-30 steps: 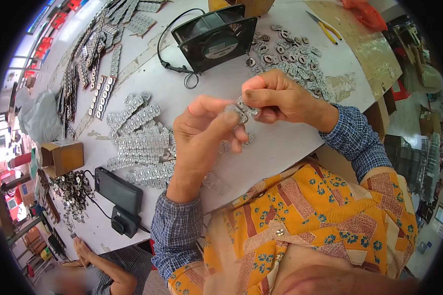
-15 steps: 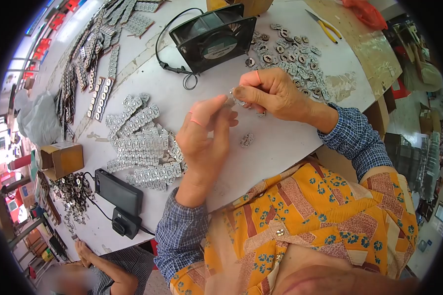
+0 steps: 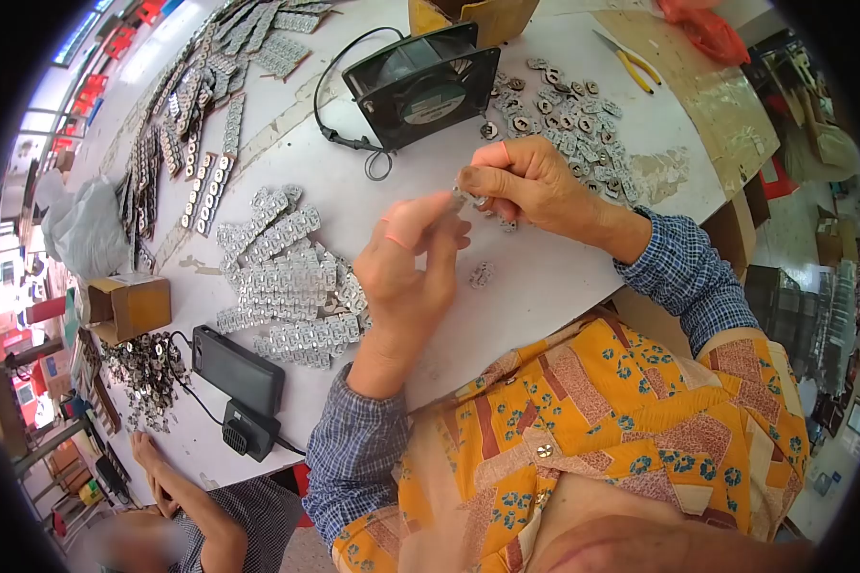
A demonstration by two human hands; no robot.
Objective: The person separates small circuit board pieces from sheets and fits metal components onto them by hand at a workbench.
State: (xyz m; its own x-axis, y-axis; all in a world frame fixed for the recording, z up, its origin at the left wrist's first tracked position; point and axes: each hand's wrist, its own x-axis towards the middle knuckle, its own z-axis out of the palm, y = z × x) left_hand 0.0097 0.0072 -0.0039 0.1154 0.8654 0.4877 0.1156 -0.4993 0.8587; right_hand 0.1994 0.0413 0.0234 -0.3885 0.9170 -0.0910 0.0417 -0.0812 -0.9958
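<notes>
My right hand (image 3: 540, 189) pinches a small silvery metal part (image 3: 462, 198) between thumb and forefinger, above the table. My left hand (image 3: 403, 263) meets it from the other side, thumb and forefinger closed together at the same part; its fingertips partly hide what they grip. Below the hands a loose metal piece (image 3: 482, 275) lies on the white table (image 3: 506, 329). To the left of my left hand is a pile of flat silvery metal strips (image 3: 282, 286). Beyond my right hand many small round-centred metal pieces (image 3: 569, 115) are scattered.
A black fan (image 3: 425, 91) with a cable stands at the back. Yellow-handled pliers (image 3: 635, 67) lie at the far right. On the left are a cardboard box (image 3: 129, 307), a black power bank-like device (image 3: 237, 368) and more strips (image 3: 201, 196). Another person's arm (image 3: 186, 497) rests at the lower left.
The view has shifted slightly, so the table things sit a little further right. My left fingertips have come closer to the part at my right hand. The other person's arm has moved.
</notes>
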